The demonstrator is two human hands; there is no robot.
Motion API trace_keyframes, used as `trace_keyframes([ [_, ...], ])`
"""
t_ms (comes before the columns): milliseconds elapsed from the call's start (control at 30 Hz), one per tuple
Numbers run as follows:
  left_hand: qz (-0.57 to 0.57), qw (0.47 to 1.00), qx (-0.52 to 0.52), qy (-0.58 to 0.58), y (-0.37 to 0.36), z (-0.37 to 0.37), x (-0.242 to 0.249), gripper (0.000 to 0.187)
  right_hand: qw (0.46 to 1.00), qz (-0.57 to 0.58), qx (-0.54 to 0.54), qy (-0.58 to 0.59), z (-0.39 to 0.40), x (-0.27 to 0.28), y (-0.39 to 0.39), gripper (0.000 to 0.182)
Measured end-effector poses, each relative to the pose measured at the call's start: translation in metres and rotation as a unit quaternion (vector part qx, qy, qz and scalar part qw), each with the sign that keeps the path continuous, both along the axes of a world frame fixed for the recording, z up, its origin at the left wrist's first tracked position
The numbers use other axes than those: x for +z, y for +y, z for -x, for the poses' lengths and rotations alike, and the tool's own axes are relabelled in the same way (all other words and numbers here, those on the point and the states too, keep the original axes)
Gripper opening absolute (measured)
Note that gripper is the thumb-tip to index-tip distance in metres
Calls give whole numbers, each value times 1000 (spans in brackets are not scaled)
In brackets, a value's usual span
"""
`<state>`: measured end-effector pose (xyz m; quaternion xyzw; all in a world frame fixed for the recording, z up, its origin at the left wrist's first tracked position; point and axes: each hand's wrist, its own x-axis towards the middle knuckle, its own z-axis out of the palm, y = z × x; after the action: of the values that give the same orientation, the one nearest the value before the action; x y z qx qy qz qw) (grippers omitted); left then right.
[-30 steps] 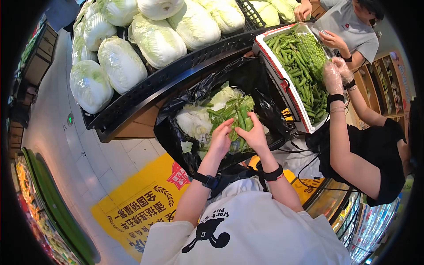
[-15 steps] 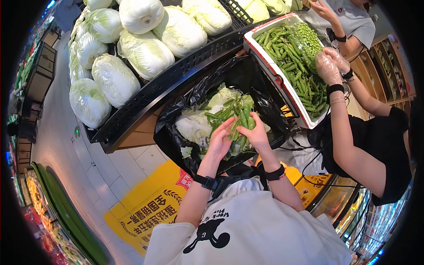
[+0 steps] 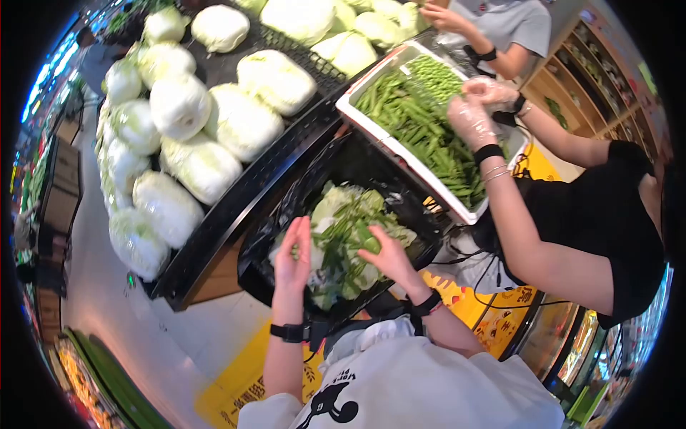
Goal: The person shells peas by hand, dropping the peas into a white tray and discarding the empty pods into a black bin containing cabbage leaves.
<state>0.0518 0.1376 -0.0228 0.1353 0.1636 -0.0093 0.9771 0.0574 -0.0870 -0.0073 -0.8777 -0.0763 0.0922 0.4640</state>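
Observation:
Below me a bin lined with a black plastic bag (image 3: 250, 261) holds cabbage leaves (image 3: 330, 204) and green pea pods (image 3: 336, 239). Over its left side my left hand (image 3: 290, 257) is raised, its fingers stretched upward and nothing in them. My right hand (image 3: 391, 259) is over the bin's right side, thumb and fingers around a plump green pea pod (image 3: 369, 240). Loose pods between the two hands are blurred. Beyond the bin stands a white foam box (image 3: 400, 146) of pea pods, with a clear bag of shelled peas (image 3: 434, 77) on top.
Napa cabbages (image 3: 204, 168) are heaped on a black display stand (image 3: 229, 229) at the left. On my right, a co-worker's gloved hands (image 3: 475, 118) are over the foam box. Another person in a grey shirt (image 3: 511, 25) stands behind it. Black cables (image 3: 493, 275) hang nearby.
My hands have moved apart, the left one going left and opening. Many pods formerly between them are now over the bin's contents. The whole view has shifted.

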Motion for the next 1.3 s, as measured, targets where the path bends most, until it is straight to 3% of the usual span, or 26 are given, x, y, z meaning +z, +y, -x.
trace_keyframes([
  [33, -1, 1000, -12, -23, -1, -12, 20, 41, 997, -33, -1, 65, -2, 6, -3, 59],
  [167, 77, 996, -45, -20, -29, -61, 80, 43, 997, -36, -11, 60, -4, 4, -23, 60],
  [233, 76, 995, -70, 12, -48, -96, 84, 42, 998, -42, -4, -35, 0, -2, -37, 53],
  [300, 80, 992, -98, -14, -69, -142, 83, 40, 998, -37, -23, -44, 8, -6, -47, 52],
  [333, 77, 991, -104, -41, -84, -167, 93, 41, 999, -47, -5, 11, 8, 2, -52, 52],
  [400, 21, 991, -118, -64, -118, -212, 127, 54, 996, -42, 15, 81, 12, 13, -62, 52],
  [433, -27, 983, -142, -112, -136, -231, 148, 64, 996, -40, 16, 79, 15, 13, -66, 52],
  [500, -14, 969, -159, -191, -169, -259, 186, 77, 998, -35, 13, 45, 16, 13, -75, 53],
  [633, -7, 961, -148, -232, -214, -281, 214, 79, 998, -23, -12, 64, 12, 24, -92, 53],
  [700, -25, 953, -156, -259, -211, -271, 212, 77, 999, -17, -18, 48, 7, 26, -99, 50],
  [767, -26, 947, -159, -279, -193, -253, 205, 64, 970, -194, -62, 134, 1, 21, -102, 44],
  [800, -83, 937, -158, -299, -181, -239, 199, 58, 942, -292, -68, 153, -3, 29, -100, 38],
  [967, -443, 839, -182, -257, -108, -139, 153, 32, 828, -496, -70, 254, -16, 55, -77, 39],
  [1033, -532, 788, -199, -238, -86, -93, 129, 28, 802, -522, -47, 287, -17, 63, -59, 36],
  [1167, -483, 840, -222, -110, -57, -8, 94, 32, 783, -510, 17, 355, -9, 68, -15, 43],
  [1300, -488, 859, -143, -60, -29, 42, 81, 36, 791, -456, 128, 387, 6, 66, 31, 50],
])
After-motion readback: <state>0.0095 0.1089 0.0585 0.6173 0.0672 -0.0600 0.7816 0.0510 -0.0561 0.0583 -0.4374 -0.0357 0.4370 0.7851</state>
